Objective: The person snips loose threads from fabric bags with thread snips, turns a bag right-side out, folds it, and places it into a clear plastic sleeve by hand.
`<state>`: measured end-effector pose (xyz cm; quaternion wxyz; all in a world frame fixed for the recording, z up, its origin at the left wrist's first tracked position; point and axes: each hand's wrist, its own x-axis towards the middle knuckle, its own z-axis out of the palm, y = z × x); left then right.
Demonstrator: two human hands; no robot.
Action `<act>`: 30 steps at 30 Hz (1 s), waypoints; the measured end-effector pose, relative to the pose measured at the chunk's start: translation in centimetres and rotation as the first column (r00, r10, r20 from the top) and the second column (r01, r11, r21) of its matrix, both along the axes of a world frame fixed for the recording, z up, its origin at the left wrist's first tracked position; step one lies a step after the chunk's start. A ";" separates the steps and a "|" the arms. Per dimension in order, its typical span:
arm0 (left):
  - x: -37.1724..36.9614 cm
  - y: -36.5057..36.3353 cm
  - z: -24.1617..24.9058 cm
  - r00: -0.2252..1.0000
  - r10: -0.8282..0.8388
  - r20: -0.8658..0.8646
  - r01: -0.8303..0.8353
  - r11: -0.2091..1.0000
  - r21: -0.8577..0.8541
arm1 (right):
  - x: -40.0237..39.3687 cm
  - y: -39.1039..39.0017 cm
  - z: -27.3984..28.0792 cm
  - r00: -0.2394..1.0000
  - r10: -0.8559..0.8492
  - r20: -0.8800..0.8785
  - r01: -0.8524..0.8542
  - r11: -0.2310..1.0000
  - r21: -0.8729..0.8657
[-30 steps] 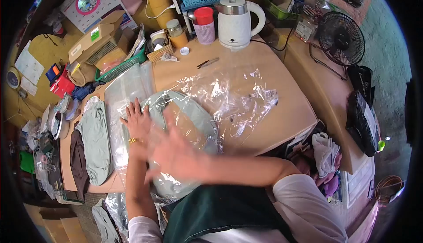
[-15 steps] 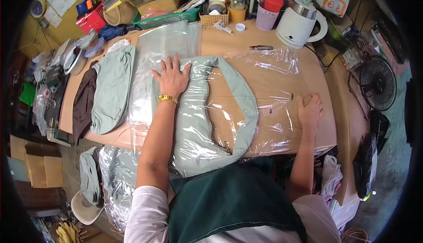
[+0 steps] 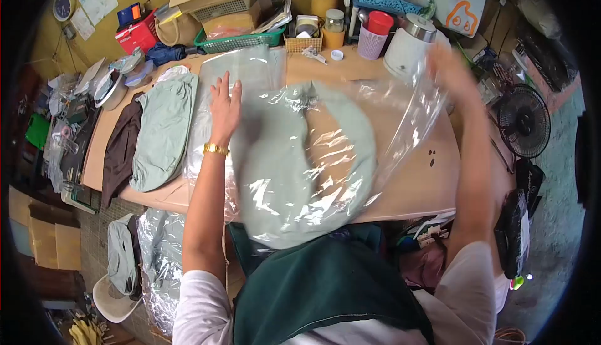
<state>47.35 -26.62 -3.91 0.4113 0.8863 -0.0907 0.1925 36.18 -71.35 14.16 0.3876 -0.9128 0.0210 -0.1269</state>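
Note:
A soft sage-green cloth shoulder bag (image 3: pixel 275 163), its wide strap forming a loop, lies inside a clear plastic bag (image 3: pixel 400 138) on the tan table. My right hand (image 3: pixel 451 70), blurred by motion, is raised near the white kettle and holds the plastic bag's right end, which stretches up off the table. My left hand (image 3: pixel 226 110) has its fingers apart and holds nothing. It hovers by the cloth bag's upper left edge, and contact cannot be made out. Beneath and beyond it lie flat clear plastic bags (image 3: pixel 250 63).
Another sage-green cloth piece (image 3: pixel 164 133) and a dark brown one (image 3: pixel 120 151) lie at left. Along the back stand a green basket (image 3: pixel 241 41), a purple cup (image 3: pixel 370 45) and the white kettle (image 3: pixel 404 51). A black fan (image 3: pixel 524 120) is at right. Small dark bits (image 3: pixel 432 157) lie on the table.
My right hand has risen from the table's right side toward the kettle, lifting the plastic bag's end. My left hand has shifted left, off the cloth bag. Dark bits on the table are now uncovered.

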 end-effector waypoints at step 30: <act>-9.9 -4.7 -1.9 0.879 -0.434 -0.199 0.271 0.797 -0.540 | 2.2 -8.3 12.7 0.934 -0.347 -0.081 0.078 0.420 -0.904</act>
